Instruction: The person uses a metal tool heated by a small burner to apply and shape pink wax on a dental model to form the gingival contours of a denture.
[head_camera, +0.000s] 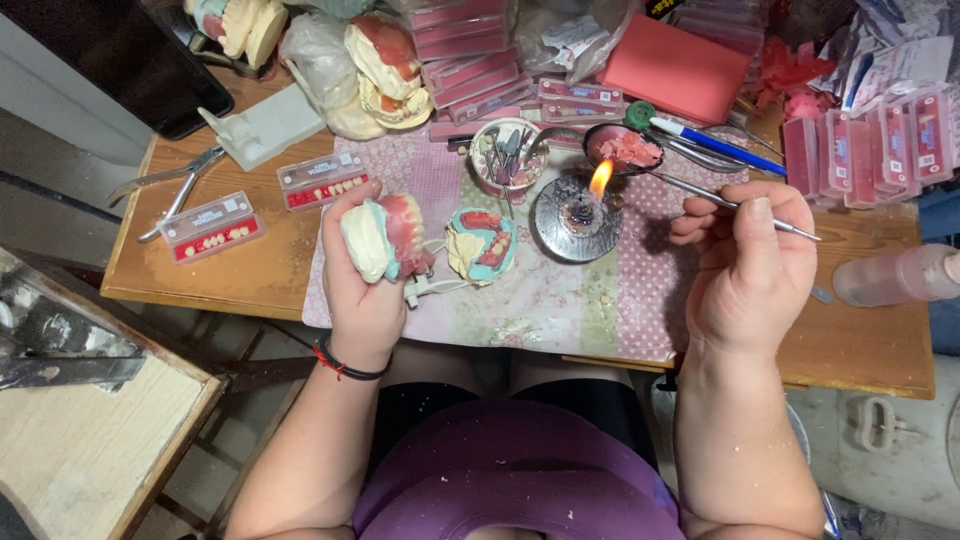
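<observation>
Left hand (362, 275) is closed around a plaster denture model (385, 238) with pink gums, held over the patterned mat (560, 300) at its left edge. Right hand (745, 255) pinches a thin metal wax tool (700, 195), its tip reaching left beside the flame of the small burner (578, 215), just near of a dish of pink wax (622, 150).

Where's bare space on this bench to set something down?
Free: bare wood between the tooth-card strips and the placemat's left edge; mat's front strip below the burner; wood right of the right hand. Crowded: the back row of pink boxes and casts.
</observation>
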